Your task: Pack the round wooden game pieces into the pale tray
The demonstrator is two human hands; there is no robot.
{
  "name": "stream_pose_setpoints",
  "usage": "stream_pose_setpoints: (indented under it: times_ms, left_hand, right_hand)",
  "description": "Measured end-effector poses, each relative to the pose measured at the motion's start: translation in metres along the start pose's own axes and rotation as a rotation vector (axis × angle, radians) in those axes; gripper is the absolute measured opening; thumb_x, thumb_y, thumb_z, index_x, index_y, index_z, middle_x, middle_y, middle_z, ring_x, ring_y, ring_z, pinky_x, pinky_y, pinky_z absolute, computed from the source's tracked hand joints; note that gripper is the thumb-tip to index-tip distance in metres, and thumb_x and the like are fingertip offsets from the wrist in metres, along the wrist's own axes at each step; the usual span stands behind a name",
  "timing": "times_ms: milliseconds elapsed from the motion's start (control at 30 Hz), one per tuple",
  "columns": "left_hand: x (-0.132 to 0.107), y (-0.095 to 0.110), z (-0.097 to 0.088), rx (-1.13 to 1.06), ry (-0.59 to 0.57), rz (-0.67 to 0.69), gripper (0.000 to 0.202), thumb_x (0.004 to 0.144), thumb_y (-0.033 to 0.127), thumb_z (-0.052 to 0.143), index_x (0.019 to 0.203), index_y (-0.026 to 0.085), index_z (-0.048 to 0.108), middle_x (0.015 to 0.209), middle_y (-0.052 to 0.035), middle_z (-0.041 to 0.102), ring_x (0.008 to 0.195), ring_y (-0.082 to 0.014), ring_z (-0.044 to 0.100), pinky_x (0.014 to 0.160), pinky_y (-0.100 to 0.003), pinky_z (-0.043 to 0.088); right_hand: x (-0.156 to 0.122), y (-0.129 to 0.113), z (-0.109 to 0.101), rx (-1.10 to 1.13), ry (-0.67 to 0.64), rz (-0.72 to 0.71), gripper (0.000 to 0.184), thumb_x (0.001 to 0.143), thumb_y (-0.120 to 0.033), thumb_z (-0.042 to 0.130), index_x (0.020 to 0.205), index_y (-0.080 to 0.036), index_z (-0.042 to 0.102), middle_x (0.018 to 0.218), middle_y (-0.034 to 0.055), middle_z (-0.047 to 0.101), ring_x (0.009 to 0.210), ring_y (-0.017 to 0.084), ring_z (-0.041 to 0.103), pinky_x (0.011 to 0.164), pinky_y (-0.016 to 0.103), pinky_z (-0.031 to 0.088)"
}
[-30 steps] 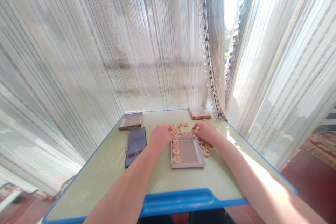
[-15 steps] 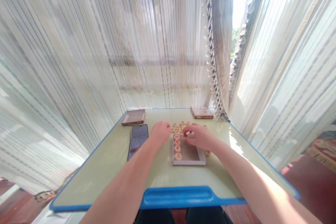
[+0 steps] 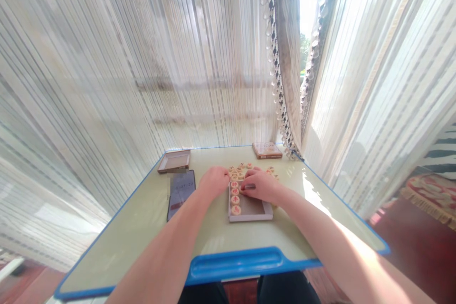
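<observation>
A shallow grey box tray (image 3: 253, 214) lies mid-table with a column of round wooden chess pieces (image 3: 235, 200) along its left side. My right hand (image 3: 259, 184) reaches over the tray's far part, fingers curled together at the top of that column; whether a piece is in them is hidden. My left hand (image 3: 213, 181) rests at the tray's far left corner with its fingers curled under. Several loose pieces (image 3: 241, 169) lie just beyond both hands.
A dark phone (image 3: 181, 193) lies left of the tray. A brown box lid (image 3: 174, 161) sits at the far left, a printed box (image 3: 267, 150) at the far right. The pale green table has a blue rim (image 3: 235, 262). Sheer curtains (image 3: 142, 57) hang close around.
My right hand moved left from the loose pieces at the tray's right over to the tray's column of pieces. My left hand barely shifted. The camera view swayed.
</observation>
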State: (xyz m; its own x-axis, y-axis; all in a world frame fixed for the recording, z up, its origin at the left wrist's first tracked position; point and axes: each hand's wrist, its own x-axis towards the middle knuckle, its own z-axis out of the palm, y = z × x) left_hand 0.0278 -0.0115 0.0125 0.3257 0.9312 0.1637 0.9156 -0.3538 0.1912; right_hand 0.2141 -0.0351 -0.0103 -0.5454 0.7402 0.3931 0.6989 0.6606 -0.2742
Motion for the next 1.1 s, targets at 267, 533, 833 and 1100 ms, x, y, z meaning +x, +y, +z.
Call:
stream_pose_setpoints:
  times_ms: [267,533,833,1100]
  left_hand:
    - [0.0002,0.003,0.002,0.044,0.01,0.003,0.031,0.074,0.016,0.039,0.077,0.019,0.07,0.082,-0.0068,0.069,0.078,-0.0183,0.061,0.073,-0.027,0.045]
    - [0.0,0.0038,0.0024,0.059,0.016,-0.002,0.033,0.075,0.016,0.038,0.08,0.019,0.07,0.082,-0.0076,0.069,0.079,-0.0185,0.06,0.074,-0.029,0.045]
    - [-0.0017,0.0044,0.0019,0.055,0.017,-0.007,0.031,0.075,0.016,0.039,0.078,0.019,0.07,0.081,-0.0067,0.069,0.077,-0.0179,0.06,0.073,-0.027,0.045]
    - [-0.0031,0.006,0.0006,0.063,0.032,0.003,0.031,0.076,0.018,0.039,0.077,0.019,0.069,0.081,-0.0066,0.069,0.078,-0.0178,0.06,0.073,-0.026,0.045]
  right_hand:
    - [0.0007,0.0011,0.0038,0.006,-0.003,0.014,0.011,0.077,-0.025,0.06,0.08,-0.023,0.071,0.081,0.004,0.061,0.089,0.019,0.051,0.075,0.028,0.041]
    - [0.001,0.0,0.0044,-0.033,0.009,0.061,0.016,0.078,-0.03,0.058,0.085,-0.022,0.069,0.083,0.0044,0.062,0.088,0.019,0.052,0.074,0.028,0.04]
    - [0.0006,-0.0006,0.0027,-0.061,-0.012,0.13,0.014,0.074,-0.024,0.059,0.081,-0.025,0.07,0.08,0.0019,0.062,0.085,0.018,0.052,0.07,0.026,0.039]
    - [0.0016,-0.0004,0.0033,-0.049,-0.012,0.156,0.015,0.075,-0.027,0.058,0.083,-0.025,0.07,0.083,0.003,0.063,0.087,0.017,0.053,0.07,0.026,0.04]
